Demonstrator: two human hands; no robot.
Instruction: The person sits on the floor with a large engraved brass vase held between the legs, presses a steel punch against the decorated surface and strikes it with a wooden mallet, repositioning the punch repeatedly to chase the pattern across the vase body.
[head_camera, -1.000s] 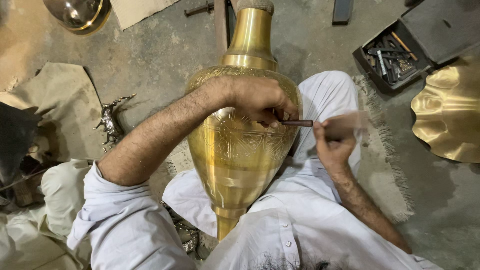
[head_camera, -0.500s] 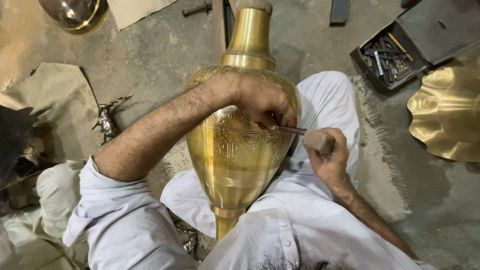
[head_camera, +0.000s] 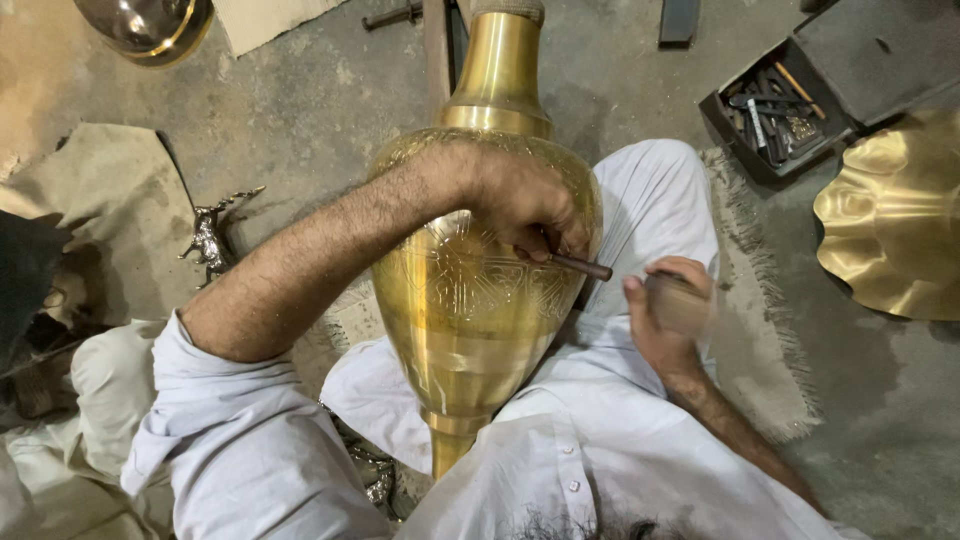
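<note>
Brass vase (head_camera: 470, 330) lies across the lap, neck pointing away. Left hand (head_camera: 530, 205) pinches a steel punch (head_camera: 580, 266) against its engraved belly, shaft running rightward toward the right hand (head_camera: 670, 315), clenched on a blurred striking tool (head_camera: 680, 300) just beside its free end.

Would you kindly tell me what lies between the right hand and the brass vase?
In the head view, a dark metal chisel, held by the left hand, spans from the brass vase toward the right hand.

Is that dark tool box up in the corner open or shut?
Open. The dark tool box has its lid swung back to the right, and the metal tools lying inside it are in plain view.
</note>
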